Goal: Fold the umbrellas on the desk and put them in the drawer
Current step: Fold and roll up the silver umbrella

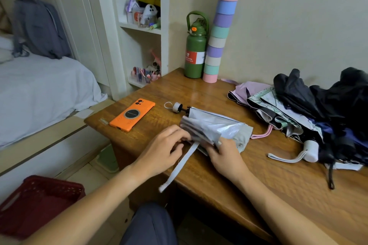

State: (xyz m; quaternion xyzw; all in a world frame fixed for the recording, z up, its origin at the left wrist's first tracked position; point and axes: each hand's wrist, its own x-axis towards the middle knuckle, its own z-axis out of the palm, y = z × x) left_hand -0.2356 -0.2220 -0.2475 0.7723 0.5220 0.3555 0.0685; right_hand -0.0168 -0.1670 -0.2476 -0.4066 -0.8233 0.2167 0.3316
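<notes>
Wood-grained and glossy, the worktop point(199, 165) fills the right half of what we see, set against a pale wall, with a bed point(39, 89) and a white shelf unit point(143, 25) off to the left. We find a silver umbrella point(215, 127) collapsed and lying near the worktop's front edge, its small round handle point(176, 107) with a cord loop pointing toward the back left. Our left hand point(165, 147) rests against the umbrella's near left end, fingers curled and pinching the folded fabric. Our right hand point(225, 155) grips the bunched canopy from the front, thumb and fingers closed round the folds. Between the two hands the umbrella's pale closing strap point(181, 165) hangs loose, running down over the worktop's front edge.

To the right, well apart from our hands, we see a heap of other umbrellas point(310, 113), lilac, patterned and black, still loose and unfolded, one with a white handle point(311, 150) and wrist strap facing us. An orange phone point(132, 114) lies face down near the left corner. At the back stand a green bottle point(195, 49) and, just beside it, a tall pastel-striped cylinder point(221, 31). A dark red basket point(39, 203) sits on the floor at lower left, and a grey backpack point(37, 25) leans on the bed.
</notes>
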